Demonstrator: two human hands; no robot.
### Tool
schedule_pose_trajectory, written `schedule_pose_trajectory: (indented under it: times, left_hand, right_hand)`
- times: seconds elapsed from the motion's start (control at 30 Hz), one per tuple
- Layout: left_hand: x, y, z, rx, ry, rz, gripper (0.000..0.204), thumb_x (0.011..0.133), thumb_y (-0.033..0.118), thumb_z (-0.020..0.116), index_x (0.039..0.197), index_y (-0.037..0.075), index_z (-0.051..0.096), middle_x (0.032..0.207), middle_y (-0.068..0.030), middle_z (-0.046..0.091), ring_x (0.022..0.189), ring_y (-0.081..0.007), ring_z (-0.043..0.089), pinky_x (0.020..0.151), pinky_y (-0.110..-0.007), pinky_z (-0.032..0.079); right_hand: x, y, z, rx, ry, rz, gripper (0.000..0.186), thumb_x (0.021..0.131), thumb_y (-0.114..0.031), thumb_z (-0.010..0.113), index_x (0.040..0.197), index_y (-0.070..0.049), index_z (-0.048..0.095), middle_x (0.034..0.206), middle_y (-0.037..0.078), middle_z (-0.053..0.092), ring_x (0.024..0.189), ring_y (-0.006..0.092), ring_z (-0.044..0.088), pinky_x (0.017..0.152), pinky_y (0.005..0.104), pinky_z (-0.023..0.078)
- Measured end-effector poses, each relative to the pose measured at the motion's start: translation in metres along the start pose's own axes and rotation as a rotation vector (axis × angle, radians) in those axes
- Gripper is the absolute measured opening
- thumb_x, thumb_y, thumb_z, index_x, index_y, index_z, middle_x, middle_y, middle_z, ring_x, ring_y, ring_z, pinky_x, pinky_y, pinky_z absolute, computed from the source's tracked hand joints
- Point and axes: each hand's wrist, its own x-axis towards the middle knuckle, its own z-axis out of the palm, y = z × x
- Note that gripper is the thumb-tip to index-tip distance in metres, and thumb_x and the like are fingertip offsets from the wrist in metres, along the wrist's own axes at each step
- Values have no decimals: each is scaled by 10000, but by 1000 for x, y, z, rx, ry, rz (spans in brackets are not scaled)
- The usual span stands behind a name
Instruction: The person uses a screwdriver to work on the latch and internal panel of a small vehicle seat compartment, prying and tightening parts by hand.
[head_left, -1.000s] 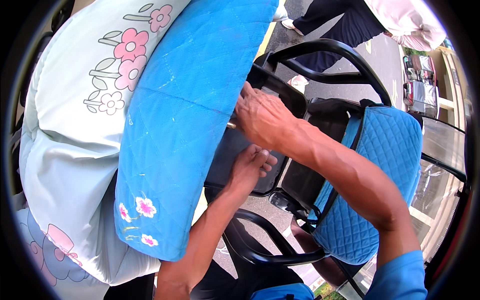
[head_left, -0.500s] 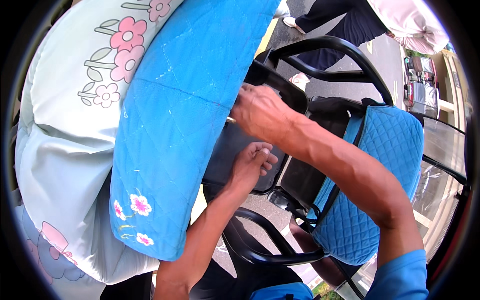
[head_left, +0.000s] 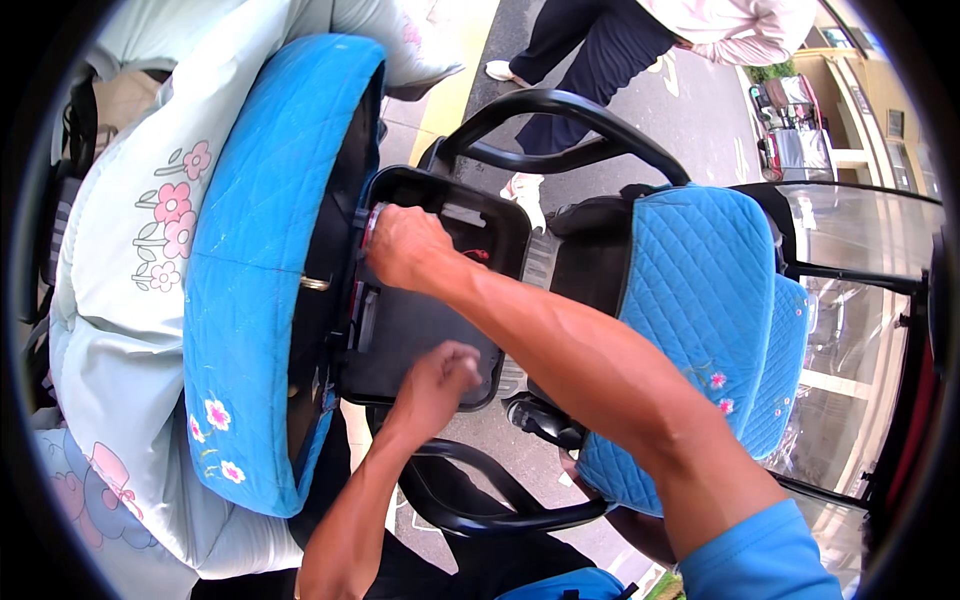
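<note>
A hinged seat [head_left: 265, 270] with a quilted blue cover stands tipped up on edge at the left, exposing a black under-seat compartment [head_left: 425, 300] in the middle of the view. The right hand [head_left: 405, 245] is inside the upper left corner of that compartment, fingers curled against its wall near a small red part; whether it pinches anything cannot be told. The left hand [head_left: 440, 375] rests on the compartment's lower right rim, fingers bent in a loose fist, apparently holding nothing. Behind the raised seat hangs a pale padded cover with pink flowers [head_left: 130, 260]. A quilted blue backrest [head_left: 690, 310] stands to the right of the compartment, with a black curved armrest bar [head_left: 560, 115] above and a second black bar [head_left: 480, 505] below. Another person's legs [head_left: 575, 50] stand on the pavement at the top.
</note>
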Motion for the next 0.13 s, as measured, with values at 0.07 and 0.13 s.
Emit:
schedule_pose_trajectory:
  times: [0.07, 0.13]
  left_hand:
    - [-27, 4, 13, 138, -49, 15, 362, 1015, 288, 551, 1236, 13, 630, 1052, -119, 749, 1073, -245, 708, 943, -344, 521]
    - [-68, 30, 29, 515, -167, 1, 387, 1005, 354, 586, 1254, 63, 639, 1201, -181, 731, 1180, -332, 682, 1055, -410, 472]
  right_hand:
    - [8, 9, 2, 0, 17, 0, 256, 881, -230, 689, 1018, -30, 772, 1073, 229, 743, 1065, 388, 712, 877, 435, 597]
    - [8, 13, -1, 33, -1, -7, 259, 893, -249, 703, 1052, -57, 771, 1126, 235, 728, 1100, 405, 692, 891, 447, 590]
